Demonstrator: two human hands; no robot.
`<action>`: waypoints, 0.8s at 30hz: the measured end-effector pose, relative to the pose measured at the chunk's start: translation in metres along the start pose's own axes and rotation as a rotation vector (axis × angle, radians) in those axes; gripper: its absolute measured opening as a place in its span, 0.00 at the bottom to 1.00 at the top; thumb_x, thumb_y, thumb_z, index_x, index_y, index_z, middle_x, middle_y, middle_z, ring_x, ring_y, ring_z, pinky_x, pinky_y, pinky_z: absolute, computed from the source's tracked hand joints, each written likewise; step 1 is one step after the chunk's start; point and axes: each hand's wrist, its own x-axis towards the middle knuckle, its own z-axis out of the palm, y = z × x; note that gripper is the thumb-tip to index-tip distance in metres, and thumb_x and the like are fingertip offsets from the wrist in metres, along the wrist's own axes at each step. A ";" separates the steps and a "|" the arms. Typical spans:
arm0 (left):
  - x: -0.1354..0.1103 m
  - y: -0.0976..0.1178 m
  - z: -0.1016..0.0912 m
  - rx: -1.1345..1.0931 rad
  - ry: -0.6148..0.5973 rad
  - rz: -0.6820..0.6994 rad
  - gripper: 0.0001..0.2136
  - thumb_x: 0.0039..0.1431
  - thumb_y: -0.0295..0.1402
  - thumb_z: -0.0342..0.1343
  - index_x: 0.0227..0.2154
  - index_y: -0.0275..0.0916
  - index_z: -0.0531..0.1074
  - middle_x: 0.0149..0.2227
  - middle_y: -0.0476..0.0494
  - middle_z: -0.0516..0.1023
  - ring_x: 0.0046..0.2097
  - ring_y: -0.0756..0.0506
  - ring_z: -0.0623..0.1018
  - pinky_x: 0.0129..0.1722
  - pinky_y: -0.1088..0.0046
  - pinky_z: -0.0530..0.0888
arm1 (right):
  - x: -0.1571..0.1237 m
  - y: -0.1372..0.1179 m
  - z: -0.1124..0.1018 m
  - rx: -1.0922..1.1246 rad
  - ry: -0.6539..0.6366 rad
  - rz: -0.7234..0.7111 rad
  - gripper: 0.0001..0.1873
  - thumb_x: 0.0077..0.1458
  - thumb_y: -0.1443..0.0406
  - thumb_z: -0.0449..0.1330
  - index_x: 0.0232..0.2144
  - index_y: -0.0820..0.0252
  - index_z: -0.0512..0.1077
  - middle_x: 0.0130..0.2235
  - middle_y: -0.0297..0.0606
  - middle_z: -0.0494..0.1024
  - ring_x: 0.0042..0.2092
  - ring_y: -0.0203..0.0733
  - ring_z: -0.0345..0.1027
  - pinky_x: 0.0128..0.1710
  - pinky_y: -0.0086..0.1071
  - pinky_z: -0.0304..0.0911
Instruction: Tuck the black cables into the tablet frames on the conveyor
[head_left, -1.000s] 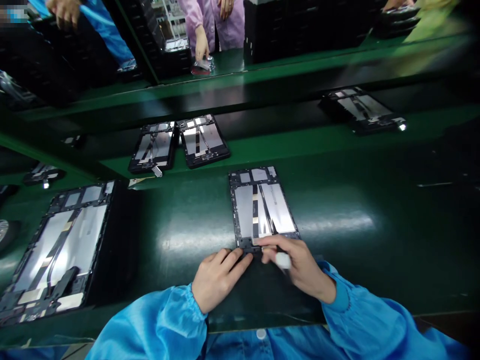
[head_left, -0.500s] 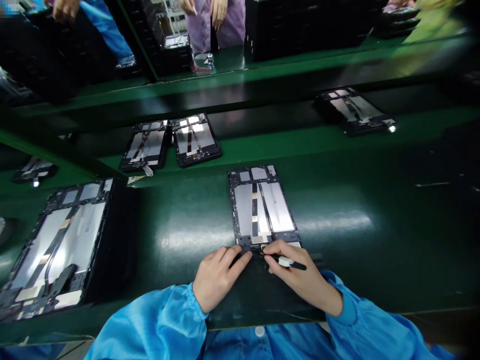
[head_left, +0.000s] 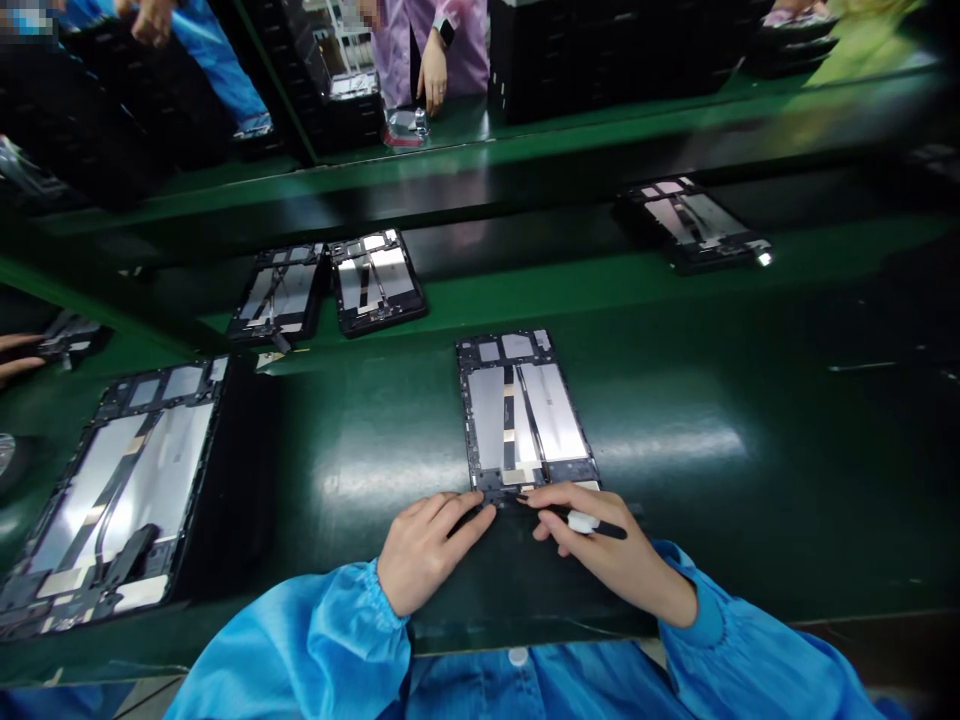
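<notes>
An opened tablet (head_left: 487, 410), its back off, lies on the green bench in front of me, with silver panels and dark ribbon cables showing. My left hand (head_left: 427, 550) is at its lower left corner, forefinger and thumb closed on the bottom edge. In my right hand (head_left: 607, 545) is a slim black tool with a white band (head_left: 583, 522), pinched between thumb and fingers. Its dark tip meets the tablet's bottom edge near the middle; I cannot make out the exact spot touched.
A tall stack of opened tablets (head_left: 131, 480) stands at the left. More opened tablets (head_left: 379, 280) lie along the back, another (head_left: 697, 225) at the back right. Across a green rail (head_left: 465, 160), a co-worker's hand (head_left: 433, 75) hangs over small items. Another person's hand (head_left: 19, 355) shows at far left.
My right hand and the tool have shifted slightly right; my left hand has moved slightly left. The back tablets have slid left. Across the rail, a co-worker's hand has lowered; another hand appears at far left.
</notes>
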 end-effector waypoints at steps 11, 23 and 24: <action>0.001 0.005 0.000 -0.019 0.016 0.001 0.13 0.70 0.26 0.47 0.52 0.37 0.70 0.49 0.40 0.76 0.47 0.46 0.75 0.42 0.70 0.74 | 0.006 -0.004 0.000 -0.006 -0.107 0.044 0.07 0.64 0.62 0.58 0.42 0.55 0.74 0.39 0.37 0.79 0.37 0.43 0.77 0.36 0.33 0.74; -0.006 0.030 0.002 -0.096 -0.212 0.151 0.15 0.71 0.30 0.45 0.55 0.45 0.70 0.58 0.45 0.70 0.52 0.43 0.70 0.42 0.68 0.67 | -0.003 0.002 -0.012 -0.109 -0.087 0.120 0.07 0.61 0.60 0.59 0.33 0.56 0.70 0.27 0.32 0.75 0.28 0.41 0.74 0.25 0.30 0.69; -0.007 0.029 0.002 -0.101 -0.207 0.143 0.15 0.70 0.30 0.46 0.55 0.46 0.69 0.58 0.45 0.70 0.52 0.43 0.70 0.42 0.67 0.67 | -0.002 0.000 -0.012 -0.154 -0.094 0.094 0.07 0.60 0.61 0.60 0.32 0.56 0.69 0.26 0.32 0.75 0.28 0.42 0.73 0.25 0.30 0.68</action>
